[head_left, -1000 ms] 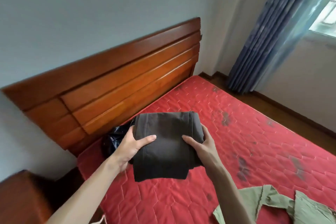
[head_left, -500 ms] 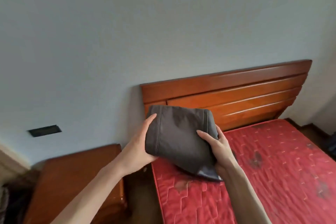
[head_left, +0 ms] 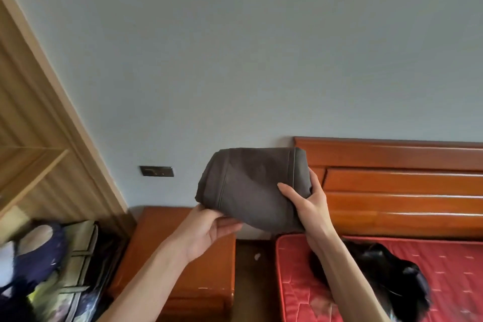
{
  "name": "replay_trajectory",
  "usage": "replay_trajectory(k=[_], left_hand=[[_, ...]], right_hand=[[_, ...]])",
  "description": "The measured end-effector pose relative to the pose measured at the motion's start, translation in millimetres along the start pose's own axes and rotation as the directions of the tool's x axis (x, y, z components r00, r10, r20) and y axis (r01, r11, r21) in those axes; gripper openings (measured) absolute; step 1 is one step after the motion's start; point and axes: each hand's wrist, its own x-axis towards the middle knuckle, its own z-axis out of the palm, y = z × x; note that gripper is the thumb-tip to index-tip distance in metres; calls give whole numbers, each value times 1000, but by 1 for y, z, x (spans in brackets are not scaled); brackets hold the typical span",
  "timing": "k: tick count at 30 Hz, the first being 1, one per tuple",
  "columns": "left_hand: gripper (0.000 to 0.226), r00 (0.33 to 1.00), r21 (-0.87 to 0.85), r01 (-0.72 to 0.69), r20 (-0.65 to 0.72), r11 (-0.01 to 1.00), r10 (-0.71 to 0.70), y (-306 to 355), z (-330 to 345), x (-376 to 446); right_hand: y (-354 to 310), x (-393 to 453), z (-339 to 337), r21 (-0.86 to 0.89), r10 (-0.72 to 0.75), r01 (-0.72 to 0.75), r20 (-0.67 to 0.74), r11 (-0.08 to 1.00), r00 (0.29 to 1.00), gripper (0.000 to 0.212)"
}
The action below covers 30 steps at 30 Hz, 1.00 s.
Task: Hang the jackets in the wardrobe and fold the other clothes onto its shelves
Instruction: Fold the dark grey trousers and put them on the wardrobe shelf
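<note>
Grey-brown cloth, a folded garment point(head_left: 251, 188), was held up in the air in front of the pale wall, above the gap between the wooden nightstand point(head_left: 183, 256) and the red mattress point(head_left: 300, 282). The left hand point(head_left: 206, 232) gripped its lower left corner, thumb on the front and fingers tucked behind. The right hand point(head_left: 311, 206) clasped the right edge, thumb across the front and fingers curled round the back. The bundle sagged between the two grips, so it looked soft, light and apt to fall open if one side let go. Supporting it from beneath with both hands seemed the safest hold. An open wardrobe point(head_left: 34, 165) with a bare shelf stood to the left, probably its destination. A black item point(head_left: 397, 277) lay on the mattress.
</note>
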Motion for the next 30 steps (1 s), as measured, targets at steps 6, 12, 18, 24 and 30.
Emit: replay_trajectory(k=[6, 12, 18, 24, 30], left_hand=[[47, 998, -377, 62, 17, 924, -60, 22, -95, -19], [62, 933, -362, -49, -349, 931, -86, 49, -167, -27], [54, 862, -244, -307, -481, 920, 161, 68, -227, -44], [54, 735, -167, -456, -624, 874, 264, 86, -276, -52], [53, 634, -212, -504, -750, 838, 191, 108, -321, -66]], right_hand=[[11, 26, 85, -108, -44, 57, 122, 992, 992, 73], [20, 48, 182, -119, 9, 37, 362, 992, 932, 59], [43, 77, 265, -107, 292, -278, 524, 955, 800, 49], [65, 104, 345, -191, 478, -540, 748, 819, 460, 54], [80, 121, 425, -202, 409, -533, 860, 822, 304, 73]])
